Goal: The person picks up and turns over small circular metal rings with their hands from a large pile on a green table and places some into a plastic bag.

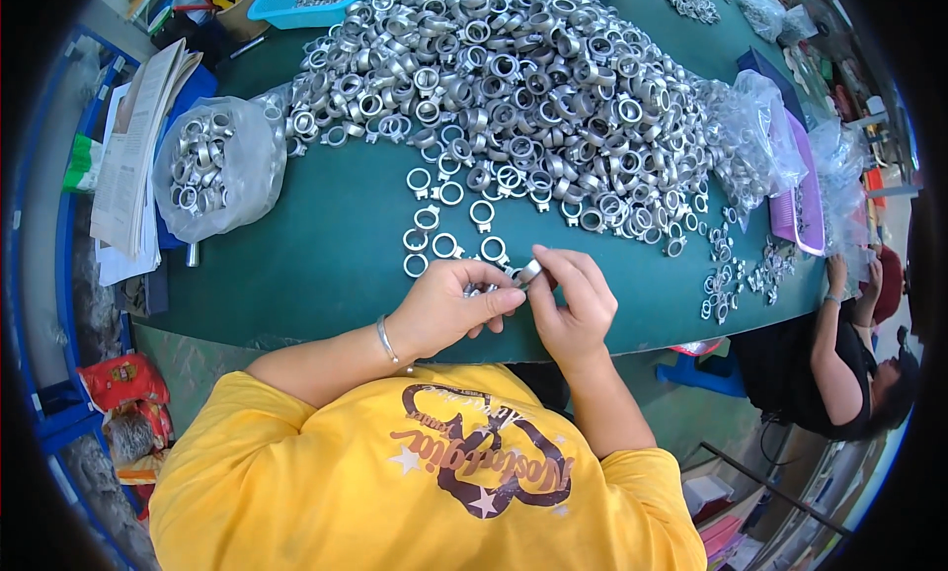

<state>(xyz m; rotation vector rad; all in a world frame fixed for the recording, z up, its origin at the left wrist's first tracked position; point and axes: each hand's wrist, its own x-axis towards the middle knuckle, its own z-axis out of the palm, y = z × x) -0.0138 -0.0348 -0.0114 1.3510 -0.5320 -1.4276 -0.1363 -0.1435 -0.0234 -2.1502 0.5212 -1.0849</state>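
Observation:
Close to the table's near edge, my right hand (576, 306) pinches a silver metal ring (529, 272) between thumb and fingertips. My left hand (444, 302) is closed, its thumb and forefinger meeting the ring's lower left side. More small metal parts (478, 288) show in the curl of the left fingers; how many is hidden. Just beyond the hands lie several loose rings with small lugs, one of them a ring (492, 248) flat on the green table (326, 245). A large heap of like rings (513, 87) covers the table's far middle.
At left, a clear plastic bag (252, 181) of rings stands beside stacked papers (138, 166). A blue tray (296, 16) sits at the far left. Small metal pieces (723, 275) and a purple basket (812, 191) are at right. Another person (825, 364) works at the right edge.

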